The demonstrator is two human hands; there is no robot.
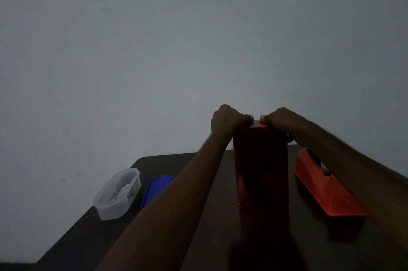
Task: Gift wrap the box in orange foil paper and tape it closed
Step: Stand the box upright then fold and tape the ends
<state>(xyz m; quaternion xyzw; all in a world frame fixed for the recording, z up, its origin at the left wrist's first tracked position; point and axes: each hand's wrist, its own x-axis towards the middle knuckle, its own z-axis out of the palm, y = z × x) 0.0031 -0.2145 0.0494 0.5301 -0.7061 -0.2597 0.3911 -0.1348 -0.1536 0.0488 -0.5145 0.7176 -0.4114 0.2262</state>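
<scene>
I see foil-wrapped box [260, 164] upright, left hand [227, 119] and right hand [280, 119] curled, pinching its top fold, tape dispenser [326, 189] right of it

Tall box [261, 167] wrapped in orange-red foil paper, standing upright on end, dim light, foil gathered at its top, orange tape dispenser [326, 186] just right

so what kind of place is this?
Probably a home room, dimly lit: a dark table against a bare wall, with a clear plastic tub and an orange tape dispenser beside the wrapped box.
</scene>
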